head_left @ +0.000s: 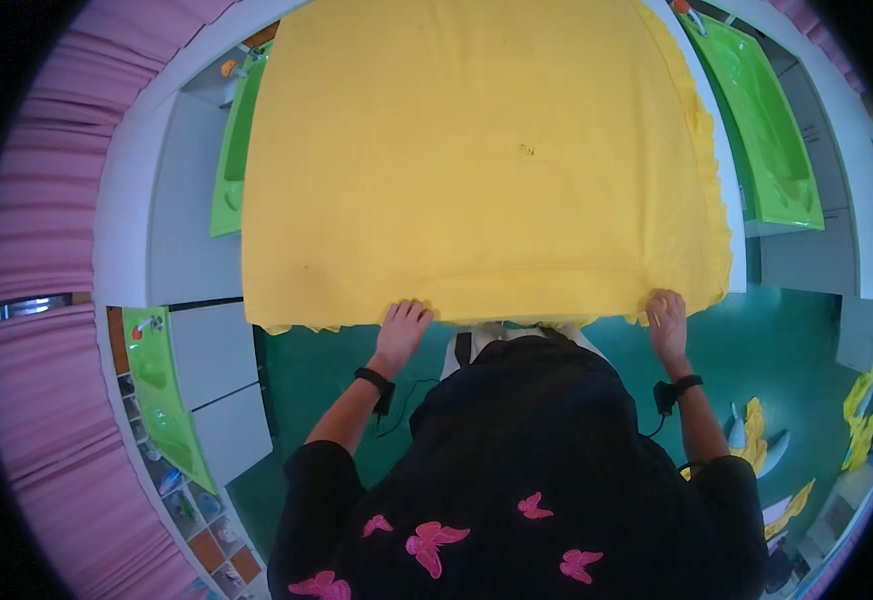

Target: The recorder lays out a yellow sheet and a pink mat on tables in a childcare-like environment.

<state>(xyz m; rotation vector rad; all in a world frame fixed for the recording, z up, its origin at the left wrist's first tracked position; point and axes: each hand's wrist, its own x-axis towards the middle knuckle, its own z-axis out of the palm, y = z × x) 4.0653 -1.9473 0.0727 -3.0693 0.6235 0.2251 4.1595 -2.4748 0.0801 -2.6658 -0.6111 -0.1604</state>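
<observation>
A large yellow cloth (457, 180) with a ruffled edge lies spread over a white table (722, 150) in front of me. Its near edge hangs slightly over the table's front. My left hand (406, 335) is closed on that near edge, left of the middle, with the fingertips on top of the fabric. Farther right, close to the cloth's near right corner, my right hand (667, 322) grips the same edge, its fingers curled over. Light creases run along the fabric between the two hands. What the thumbs do underneath is hidden.
Green sink basins (772, 130) stand right of the table, with another green basin (232, 180) and a lower green sink unit (162, 380) on the left. Pink curtains (47, 200) line the left side. Yellow and pale-blue pieces (754, 435) are on the green floor (717, 370) at right.
</observation>
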